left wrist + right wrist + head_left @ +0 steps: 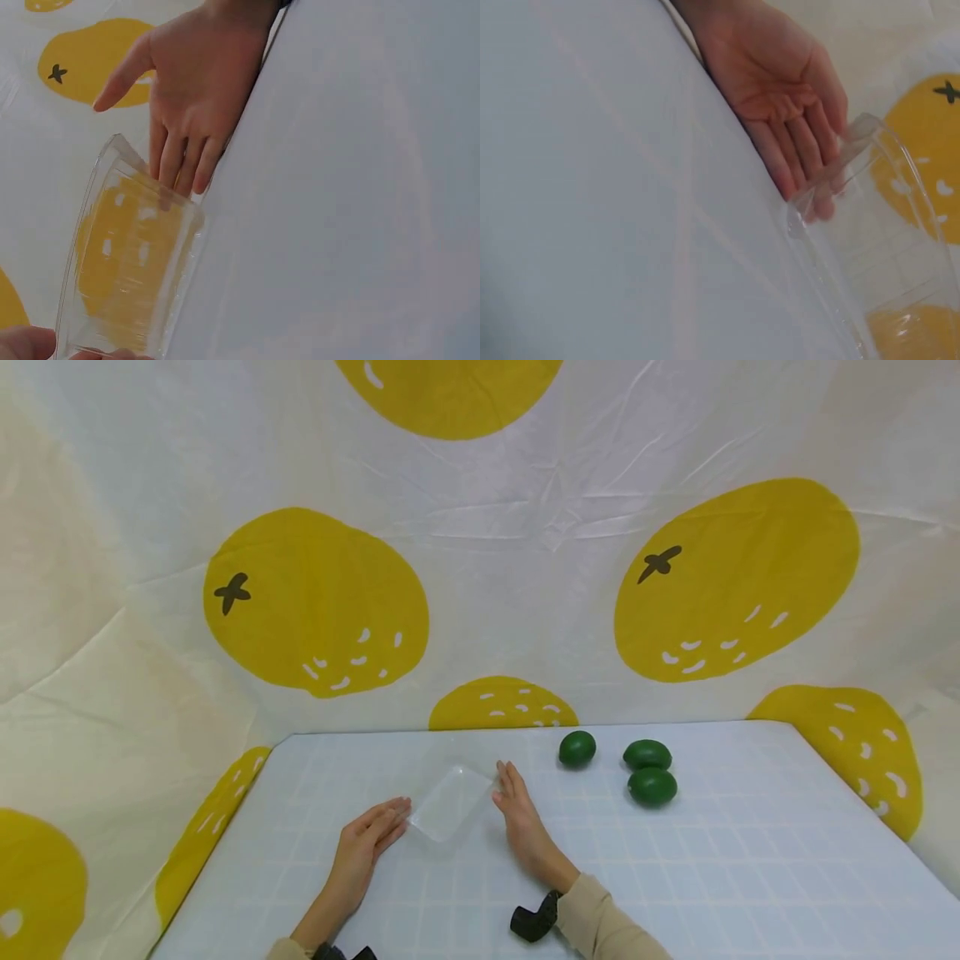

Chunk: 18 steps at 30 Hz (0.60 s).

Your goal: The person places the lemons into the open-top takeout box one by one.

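A clear rectangular plastic tray lies on the table between both hands, corner toward me. My left hand pinches its near left end. In the left wrist view, thumb and fingertips show on either side of the rim at the lower left. My right hand is at the opposite end, its fingers extended and the thumb apart. The left wrist view shows that right hand's palm facing the tray, fingertips right at the wall. The left hand appears across the tray in the right wrist view.
Three green limes stand at the back right: one lime alone, a second lime and a third lime close together. The white table meets a fabric backdrop printed with yellow fruit. Dark wrist-camera mounts sit at the cuffs.
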Motion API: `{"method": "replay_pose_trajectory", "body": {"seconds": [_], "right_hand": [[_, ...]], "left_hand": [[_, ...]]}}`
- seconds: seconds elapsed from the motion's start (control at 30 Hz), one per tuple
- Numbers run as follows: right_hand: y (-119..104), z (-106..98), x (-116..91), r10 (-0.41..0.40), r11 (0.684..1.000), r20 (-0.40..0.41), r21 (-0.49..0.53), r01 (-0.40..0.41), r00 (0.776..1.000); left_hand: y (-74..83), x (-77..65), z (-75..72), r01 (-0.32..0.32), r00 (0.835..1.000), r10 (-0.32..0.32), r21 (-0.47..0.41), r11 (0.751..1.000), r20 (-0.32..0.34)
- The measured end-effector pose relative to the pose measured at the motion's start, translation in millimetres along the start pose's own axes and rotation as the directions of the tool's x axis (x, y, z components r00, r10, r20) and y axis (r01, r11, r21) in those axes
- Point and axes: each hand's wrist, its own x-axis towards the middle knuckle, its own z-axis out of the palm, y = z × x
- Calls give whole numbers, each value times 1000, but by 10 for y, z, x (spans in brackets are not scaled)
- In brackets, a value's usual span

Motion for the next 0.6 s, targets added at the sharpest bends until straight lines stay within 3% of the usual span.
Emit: {"method": "replay_pose_trajectory", "body": {"seconds": [0.4,0.6], "right_hand": [[-49,-209,-47,-25,1000,-7,18,25,1000],[-86,-336,-73,-31,999,-6,15,31,999]], "left_hand": [[-100,-86,235,-61,997,61,-7,998,56],[-167,-117,365,-32,997,31,6,999,73]]}}
